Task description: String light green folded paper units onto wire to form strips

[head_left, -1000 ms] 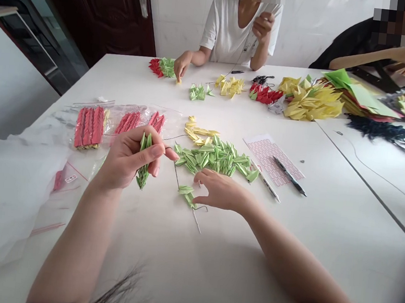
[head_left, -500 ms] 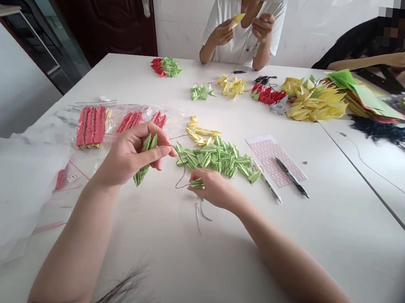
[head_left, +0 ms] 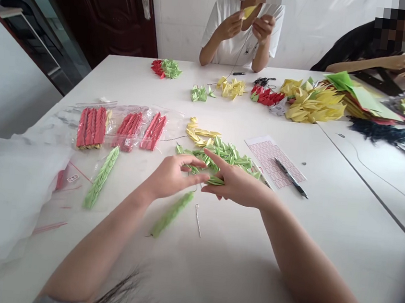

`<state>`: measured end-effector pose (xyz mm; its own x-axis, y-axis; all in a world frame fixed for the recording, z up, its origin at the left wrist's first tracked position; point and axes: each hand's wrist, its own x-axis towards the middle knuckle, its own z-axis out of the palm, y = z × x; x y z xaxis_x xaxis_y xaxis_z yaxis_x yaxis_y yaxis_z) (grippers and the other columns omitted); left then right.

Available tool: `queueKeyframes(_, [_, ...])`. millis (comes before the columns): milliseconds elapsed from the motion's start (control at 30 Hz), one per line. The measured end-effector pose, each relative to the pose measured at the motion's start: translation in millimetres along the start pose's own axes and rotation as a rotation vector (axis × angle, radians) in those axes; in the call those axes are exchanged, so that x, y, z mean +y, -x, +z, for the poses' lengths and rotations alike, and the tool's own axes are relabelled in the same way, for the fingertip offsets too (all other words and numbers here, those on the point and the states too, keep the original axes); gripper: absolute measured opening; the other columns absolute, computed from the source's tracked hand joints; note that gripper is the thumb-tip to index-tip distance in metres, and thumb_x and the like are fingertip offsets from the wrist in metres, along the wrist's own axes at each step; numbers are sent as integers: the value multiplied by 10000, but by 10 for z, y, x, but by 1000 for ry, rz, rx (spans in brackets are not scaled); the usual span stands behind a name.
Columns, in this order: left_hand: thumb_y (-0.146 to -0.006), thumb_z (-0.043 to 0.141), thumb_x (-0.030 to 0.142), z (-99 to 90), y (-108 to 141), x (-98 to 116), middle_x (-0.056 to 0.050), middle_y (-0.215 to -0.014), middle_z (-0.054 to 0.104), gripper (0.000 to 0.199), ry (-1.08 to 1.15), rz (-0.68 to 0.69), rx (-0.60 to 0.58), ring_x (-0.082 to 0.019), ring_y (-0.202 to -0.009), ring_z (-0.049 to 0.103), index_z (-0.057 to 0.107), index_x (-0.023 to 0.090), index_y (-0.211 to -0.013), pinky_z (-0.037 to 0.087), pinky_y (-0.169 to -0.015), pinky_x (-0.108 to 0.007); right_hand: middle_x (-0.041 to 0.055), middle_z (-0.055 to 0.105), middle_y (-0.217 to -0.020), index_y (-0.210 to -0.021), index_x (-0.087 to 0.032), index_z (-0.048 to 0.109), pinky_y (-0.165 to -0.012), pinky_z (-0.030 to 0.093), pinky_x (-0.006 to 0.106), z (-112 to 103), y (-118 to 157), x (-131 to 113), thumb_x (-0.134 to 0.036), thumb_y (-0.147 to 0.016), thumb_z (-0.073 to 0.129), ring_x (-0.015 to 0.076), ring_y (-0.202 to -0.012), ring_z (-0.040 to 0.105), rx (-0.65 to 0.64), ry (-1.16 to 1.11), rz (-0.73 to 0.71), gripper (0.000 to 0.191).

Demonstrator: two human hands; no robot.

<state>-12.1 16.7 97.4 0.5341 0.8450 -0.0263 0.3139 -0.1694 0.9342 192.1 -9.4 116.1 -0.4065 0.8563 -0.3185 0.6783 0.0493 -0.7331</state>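
Head view: left hand at lower centre, fingers spread and thumb out, fingertips at the near edge of a pile of green folded-paper units. Nothing visible in that grip. Right hand just right of it, index finger extended up-left, other fingers loosely curled over a single green unit lying between the hands. Can't tell if that unit is pinched or only touched.

Two green paper chains on the white table: one chain tilted on a zip bag left of the hands, the other chain just below the left hand. Thin metal wire lies just right of the second one.

Yellow paper units sit just beyond the green pile. Three bagged red paper bundles at centre-left. Pink-printed sticker sheet and pen to the right. White plastic sheet at left edge.

Far side: co-worker holds a small yellow unit up in both hands at top centre. Second co-worker's arm at upper right, beside coloured paper stacks. Yellow and red unit piles along the far table edge.
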Motion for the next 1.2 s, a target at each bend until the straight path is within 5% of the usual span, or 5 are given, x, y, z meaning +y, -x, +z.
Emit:
queueKeyframes(200, [-726, 818, 397, 98, 15, 13, -67, -866, 739, 315, 172, -60, -144, -209, -820, 690, 728, 169, -924, 563, -790, -360, 48, 744, -918, -1587, -227, 119, -609, 477, 266, 37, 28, 25, -353, -842, 690, 153, -631, 623, 40, 30, -141, 947])
queueKeyframes(433, [-804, 743, 423, -48, 15, -9, -40, -783, 685, 270, 214, -57, -111, -147, -724, 620, 694, 165, -870, 500, -662, -289, -74, 451, -603, -1543, -237, 237, -493, 312, 237, -86, 108, 80, -389, -1005, 461, 115, -513, 352, 184, -113, -370, 602])
queueKeyframes(600, [-818, 728, 428, -122, 6, -10, -23, -815, 652, 274, 168, -44, -82, -135, -765, 595, 652, 172, -880, 466, -713, -284, -84, 308, -578, -1496, -221, 313, -502, 292, 252, -207, 221, 75, -313, -1009, 422, 123, -502, 299, 371, -24, -352, 508])
queueKeyframes(800, [-869, 673, 419, -171, 1, -25, -16, -819, 648, 252, 249, -8, -86, -142, -806, 632, 601, 178, -883, 498, -792, -308, -50, 452, -574, -1436, -252, 415, -569, 373, 279, -366, 344, 85, -333, -992, 401, 146, -512, 401, 541, 314, -142, 451])
queueKeyframes(1200, [-784, 777, 301, -170, -23, -91, -34, -848, 749, 270, 356, -82, -53, -173, -849, 709, 614, 179, -961, 534, -875, -353, 13, 703, -708, -1382, -227, 516, -543, 403, 293, -384, 235, 274, -288, -947, 435, 201, -623, 626, 143, 548, 253, 446])
